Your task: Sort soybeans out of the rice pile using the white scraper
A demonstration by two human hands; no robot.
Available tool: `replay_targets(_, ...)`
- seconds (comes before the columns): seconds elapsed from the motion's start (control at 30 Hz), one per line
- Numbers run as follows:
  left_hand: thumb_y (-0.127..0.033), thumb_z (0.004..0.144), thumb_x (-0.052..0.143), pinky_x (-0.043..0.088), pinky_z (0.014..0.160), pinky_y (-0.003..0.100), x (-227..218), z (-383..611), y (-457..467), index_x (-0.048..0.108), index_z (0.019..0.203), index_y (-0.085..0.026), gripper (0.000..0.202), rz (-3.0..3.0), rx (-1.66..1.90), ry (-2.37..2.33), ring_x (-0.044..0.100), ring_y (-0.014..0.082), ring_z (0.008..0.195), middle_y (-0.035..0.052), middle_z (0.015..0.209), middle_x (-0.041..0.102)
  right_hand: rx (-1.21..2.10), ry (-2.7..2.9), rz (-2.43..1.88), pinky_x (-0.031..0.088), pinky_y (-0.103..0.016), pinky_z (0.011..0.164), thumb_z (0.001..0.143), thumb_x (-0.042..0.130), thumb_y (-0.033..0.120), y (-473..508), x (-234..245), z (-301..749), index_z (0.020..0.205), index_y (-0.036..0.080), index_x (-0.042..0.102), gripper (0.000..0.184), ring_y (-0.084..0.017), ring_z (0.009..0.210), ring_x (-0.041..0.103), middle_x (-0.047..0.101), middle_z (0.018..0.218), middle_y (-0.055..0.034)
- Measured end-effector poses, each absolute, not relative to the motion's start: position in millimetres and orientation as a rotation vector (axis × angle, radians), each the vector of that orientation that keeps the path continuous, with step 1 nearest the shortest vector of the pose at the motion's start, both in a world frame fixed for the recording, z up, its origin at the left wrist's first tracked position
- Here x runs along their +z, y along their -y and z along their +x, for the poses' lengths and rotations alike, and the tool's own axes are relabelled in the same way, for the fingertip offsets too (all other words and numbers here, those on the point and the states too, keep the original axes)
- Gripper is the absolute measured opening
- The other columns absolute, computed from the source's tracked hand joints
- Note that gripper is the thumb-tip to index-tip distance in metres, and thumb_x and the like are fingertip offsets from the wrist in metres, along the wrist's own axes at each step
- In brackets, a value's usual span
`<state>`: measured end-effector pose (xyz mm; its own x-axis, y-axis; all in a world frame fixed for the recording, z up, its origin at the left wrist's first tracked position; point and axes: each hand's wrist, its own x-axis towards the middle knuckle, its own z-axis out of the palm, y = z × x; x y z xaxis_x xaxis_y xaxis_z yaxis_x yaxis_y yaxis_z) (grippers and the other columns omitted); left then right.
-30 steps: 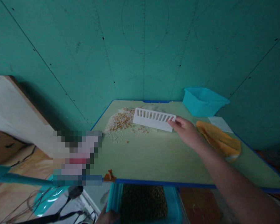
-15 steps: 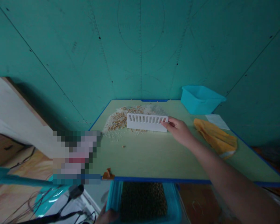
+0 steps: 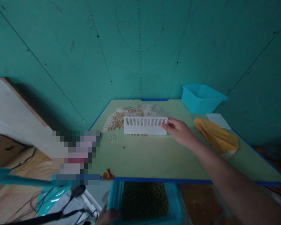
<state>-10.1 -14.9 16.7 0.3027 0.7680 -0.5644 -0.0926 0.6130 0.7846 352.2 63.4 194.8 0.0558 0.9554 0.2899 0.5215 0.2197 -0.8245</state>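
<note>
My right hand (image 3: 176,128) pinches the right end of a white slotted plastic panel (image 3: 142,129), which stands on its long edge on the table. Behind it and to its left lies a spread pile of tan beans (image 3: 117,121) mixed with white grains (image 3: 155,109). A few beans sit along the panel's near edge, and one loose bean (image 3: 123,147) lies closer to me. Low in the view, my left hand (image 3: 107,216) grips the left side of a blue bin (image 3: 175,203) filled with dark grains or beans; part of that hand is cut off by the frame.
A turquoise basin (image 3: 202,100) stands at the table's back right. In front of it lie a white sheet (image 3: 218,121) and a yellow cloth (image 3: 216,136). Brown scraps (image 3: 107,174) lie at the front left corner. The table (image 3: 154,162) has a blue edge; cables hang at left.
The white panel has come slightly toward me and to the left, and its face shows more fully. My left hand stays at the blue bin.
</note>
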Motion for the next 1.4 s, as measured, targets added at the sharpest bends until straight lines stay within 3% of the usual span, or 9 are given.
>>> replay_targets(0.17,0.000,0.040,0.071,0.038,0.046,0.026,14.3,-19.7,2.1,0.052,0.029,-0.019,0.029,0.727,0.568,-1.139,0.039,0.0103,0.038,-0.0040,0.032,0.050,0.640,1.596,-1.428,0.041,-0.026,0.052,0.081,0.052,0.041,-63.7,190.8,352.9,0.085,0.018,0.065,0.027,-0.016,0.063,0.055,0.062,0.070,-0.0032)
replay_targets(0.4,-0.008,0.048,0.070,0.041,0.047,0.028,13.1,-11.4,14.9,0.047,0.030,-0.021,0.032,0.701,0.605,-1.110,0.041,0.0114,0.039,-0.0037,0.038,0.052,0.689,1.599,-1.415,0.032,-0.022,0.045,0.080,0.052,0.040,-60.0,194.9,350.2,0.083,0.016,0.064,0.027,-0.010,0.052,0.045,0.058,0.067,-0.0015)
replay_targets(0.57,-0.002,0.048,0.067,0.041,0.049,0.028,14.6,-15.8,9.2,0.050,0.031,-0.021,0.030,0.701,0.607,-1.086,0.043,0.0119,0.041,-0.0040,0.037,0.050,0.687,1.600,-1.403,0.030,-0.022,0.043,0.080,0.052,0.038,-56.9,198.9,347.3,0.081,0.017,0.063,0.024,-0.009,0.050,0.041,0.054,0.061,0.0003)
replay_targets(0.83,0.002,0.042,0.067,0.040,0.049,0.031,18.1,-15.2,2.0,0.050,0.032,-0.019,0.030,0.698,0.547,-1.048,0.045,0.0135,0.041,-0.0034,0.036,0.048,0.718,1.599,-1.407,0.032,-0.021,0.043,0.079,0.053,0.039,-55.6,197.6,345.9,0.083,0.016,0.064,0.025,-0.010,0.051,0.045,0.056,0.062,0.0000)
replay_targets(1.07,-0.001,0.042,0.068,0.040,0.047,0.031,13.1,-18.0,4.5,0.060,0.044,-0.022,0.022,0.706,0.565,-1.061,0.045,0.0158,0.042,-0.0046,0.035,0.050,0.771,1.593,-1.389,0.043,-0.025,0.051,0.079,0.055,0.038,-55.7,194.4,344.1,0.087,0.019,0.066,0.024,-0.015,0.062,0.056,0.064,0.070,-0.0027)
replay_targets(1.27,0.003,0.045,0.064,0.040,0.048,0.031,12.8,-16.2,3.8,0.053,0.034,-0.021,0.029,0.704,0.525,-1.068,0.045,0.0147,0.041,-0.0025,0.037,0.051,0.771,1.620,-1.372,0.048,-0.028,0.057,0.079,0.056,0.037,-54.0,195.7,342.1,0.087,0.022,0.067,0.021,-0.018,0.070,0.060,0.064,0.068,-0.0024)
replay_targets(1.4,0.003,0.038,0.067,0.041,0.048,0.029,22.3,-11.5,0.9,0.053,0.030,-0.021,0.028,0.701,0.497,-1.068,0.044,0.0133,0.040,-0.0016,0.036,0.056,0.764,1.637,-1.370,0.048,-0.028,0.057,0.079,0.056,0.037,-53.5,195.4,340.2,0.083,0.022,0.067,0.019,-0.018,0.071,0.059,0.064,0.069,-0.0022)
